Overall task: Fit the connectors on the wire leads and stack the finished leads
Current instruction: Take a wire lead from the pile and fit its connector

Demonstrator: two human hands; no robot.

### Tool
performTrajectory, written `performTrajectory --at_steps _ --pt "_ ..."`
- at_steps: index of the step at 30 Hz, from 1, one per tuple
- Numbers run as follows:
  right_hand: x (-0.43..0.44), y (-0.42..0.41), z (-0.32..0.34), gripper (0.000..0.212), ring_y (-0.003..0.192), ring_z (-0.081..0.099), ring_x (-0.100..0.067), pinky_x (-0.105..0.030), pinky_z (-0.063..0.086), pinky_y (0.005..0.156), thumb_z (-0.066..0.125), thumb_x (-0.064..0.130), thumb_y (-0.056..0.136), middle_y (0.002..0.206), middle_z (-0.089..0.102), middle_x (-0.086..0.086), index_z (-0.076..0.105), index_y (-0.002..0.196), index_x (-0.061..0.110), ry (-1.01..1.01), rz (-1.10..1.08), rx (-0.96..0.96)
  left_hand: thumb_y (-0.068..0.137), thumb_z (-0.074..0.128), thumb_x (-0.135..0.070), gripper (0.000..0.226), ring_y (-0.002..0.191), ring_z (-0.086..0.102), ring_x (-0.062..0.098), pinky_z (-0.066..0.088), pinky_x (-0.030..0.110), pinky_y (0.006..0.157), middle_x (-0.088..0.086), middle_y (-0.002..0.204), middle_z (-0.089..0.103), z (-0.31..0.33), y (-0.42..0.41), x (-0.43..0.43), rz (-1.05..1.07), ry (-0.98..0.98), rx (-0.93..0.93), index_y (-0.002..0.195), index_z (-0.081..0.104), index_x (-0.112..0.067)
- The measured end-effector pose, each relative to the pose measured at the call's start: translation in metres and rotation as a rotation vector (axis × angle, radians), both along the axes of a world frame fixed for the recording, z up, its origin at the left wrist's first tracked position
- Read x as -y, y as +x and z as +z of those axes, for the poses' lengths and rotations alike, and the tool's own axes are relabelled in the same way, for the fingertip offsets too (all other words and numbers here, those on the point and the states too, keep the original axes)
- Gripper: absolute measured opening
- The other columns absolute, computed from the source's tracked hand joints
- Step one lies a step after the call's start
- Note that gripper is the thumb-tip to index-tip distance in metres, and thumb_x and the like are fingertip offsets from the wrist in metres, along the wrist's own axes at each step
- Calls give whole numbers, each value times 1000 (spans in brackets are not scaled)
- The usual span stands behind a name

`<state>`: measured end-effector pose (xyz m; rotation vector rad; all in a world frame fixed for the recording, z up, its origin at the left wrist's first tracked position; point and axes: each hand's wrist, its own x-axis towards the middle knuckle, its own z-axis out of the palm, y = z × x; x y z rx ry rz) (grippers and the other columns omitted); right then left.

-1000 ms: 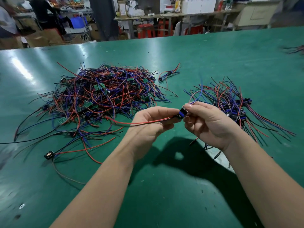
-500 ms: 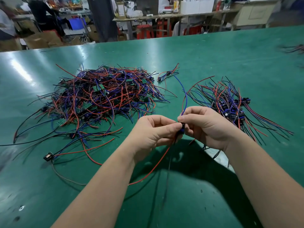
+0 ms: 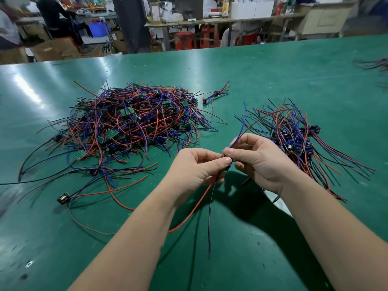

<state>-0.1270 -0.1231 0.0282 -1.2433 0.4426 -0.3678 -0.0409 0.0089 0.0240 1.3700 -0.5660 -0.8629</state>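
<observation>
Connector (image 3: 228, 162) is held over the green surface (image 3: 273, 66), the left hand (image 3: 193, 171) and right hand (image 3: 260, 162) both pinching it in their grip. Its red wire (image 3: 189, 215) and black wire (image 3: 210, 217) hang down toward the person.

The scene is brightly and evenly lit from overhead, and white glare is thrown across the left of the bench (image 3: 63, 238). Dark shadows are cast beneath the forearms. The background is blurred, and edges are bowed by wide-angle distortion.

head-worn view, forward and down, close
</observation>
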Motion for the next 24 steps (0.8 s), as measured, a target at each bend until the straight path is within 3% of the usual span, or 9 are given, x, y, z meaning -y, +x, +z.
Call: performTrajectory --at_steps 3,7,10,15,20,24 --pt "3 -1 0 24 57 60 -11 -17 38 51 74 9 56 65 66 -7 57 72 14 -22 -29 -21 78 72 -3 7 49 58 11 55 23 54 5 60 65 -1 -2 1 -8 23 -3 72 69 -4" --pt "13 -4 4 12 50 60 -8 -13 42 47 68 -1 73 62 69 -5 62 76 8 -8 -78 -20 78 73 -5 3 49 58 12 55 24 54 3 63 66 -1 -9 3 -84 75 9 78 71 -4" --pt "17 -6 5 15 50 60 -9 -14 47 47 70 -1 63 60 66 -3 60 72 8 54 -85 -8 80 73 -5 3 50 59 12 52 22 54 2 64 67 -1 -12 3 -112 87 36 80 72 -8" --pt "25 -13 9 33 55 60 -6 -15 51 54 66 2 61 65 64 -1 68 94 5 122 133 -96 83 70 -5 8 54 61 8 50 18 54 1 68 71 -2 -16 1 -148 52 52 79 75 -10" --pt "21 -18 9 12 56 61 -9 -15 48 56 66 6 63 61 66 -3 76 69 11 -25 297 -137 83 69 -4 12 55 63 11 55 23 59 5 68 70 -1 -14 -1 -195 59 4 75 76 -8" --pt "26 -14 8 2 49 58 -6 -14 48 49 68 6 69 57 63 -1 68 70 4 -18 67 -100 81 72 -5 5 53 61 9 54 21 56 3 65 69 -1 -14 -2 -236 146 0 81 75 -2"
